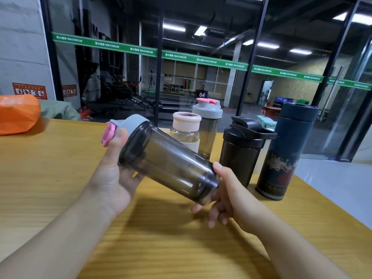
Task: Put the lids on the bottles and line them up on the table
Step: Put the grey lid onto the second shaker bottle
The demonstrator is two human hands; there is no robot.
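Both hands hold a smoky shaker bottle tilted above the tabletop: left hand fingers grip its grey-lidded end, right hand fingers curl round its base.

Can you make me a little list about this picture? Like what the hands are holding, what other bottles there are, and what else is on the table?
held bottle: smoky shaker bottle, tilted in the air, grey lid with pink flap on
left hand: grip near the lid end
right hand: grip at the bottom end
standing bottles: pink-lidded glass bottle, grey-lidded shaker, black shaker, dark blue flask
behind the black shaker: something pale green, partly hidden
table: yellow wood
also there: orange bag, far left
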